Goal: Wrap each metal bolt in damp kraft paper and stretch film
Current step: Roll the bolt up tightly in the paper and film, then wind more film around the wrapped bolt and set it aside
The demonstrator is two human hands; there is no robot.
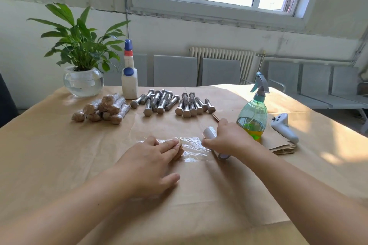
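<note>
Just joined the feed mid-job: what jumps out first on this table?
At centre, the left hand presses a paper-wrapped bolt onto clear stretch film, while the right hand grips the film roll. Behind them lie bare metal bolts, with finished wrapped bundles to their left. A green spray bottle stands at right.

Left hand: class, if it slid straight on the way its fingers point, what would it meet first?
Probably the white roll of stretch film gripped by the right hand. The left hand points right across the clear film sheet, over the paper-wrapped bolt; depth is uncertain.
</note>
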